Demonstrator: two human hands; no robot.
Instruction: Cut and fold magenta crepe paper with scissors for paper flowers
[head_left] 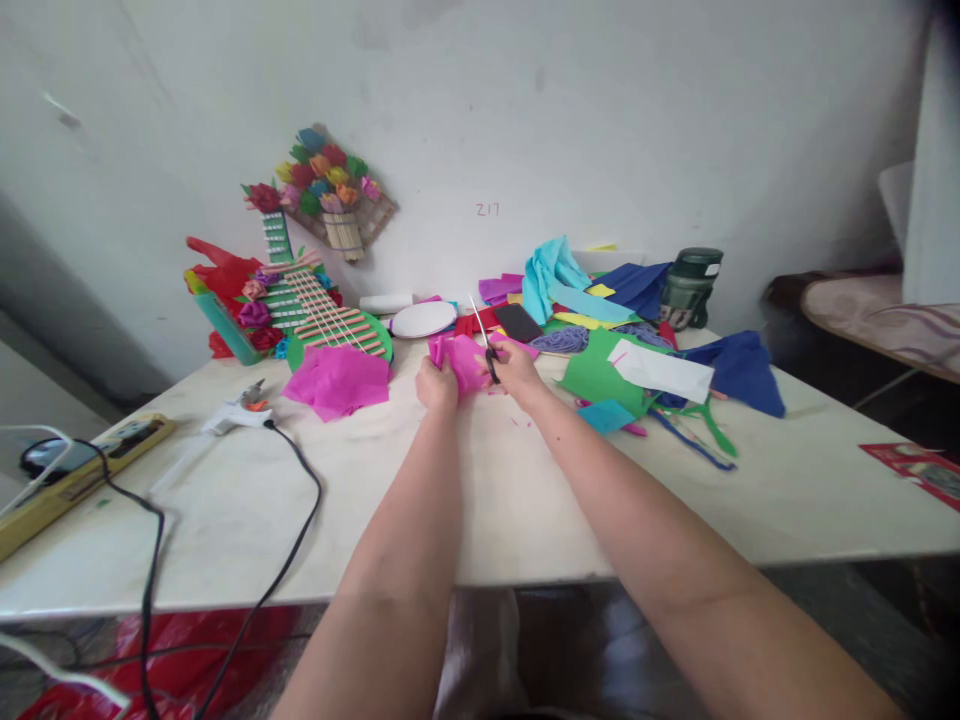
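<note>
My left hand point(437, 384) is closed round a bunched piece of pink crepe paper point(459, 358) held over the white table point(487, 480). My right hand point(514, 368) grips a pair of scissors point(484, 340) with black handles. The blades point up and away, right beside the pink paper. A larger loose sheet of pink paper point(339, 382) lies to the left of my hands.
A white glue gun point(236, 412) with a black cord lies at left near a yellow power strip point(75, 470). Paper-flower crafts point(300, 300) lean on the wall. Coloured paper scraps point(637, 360), a black phone point(517, 322), a white plate point(424, 319) and a green jar point(688, 287) crowd the back right.
</note>
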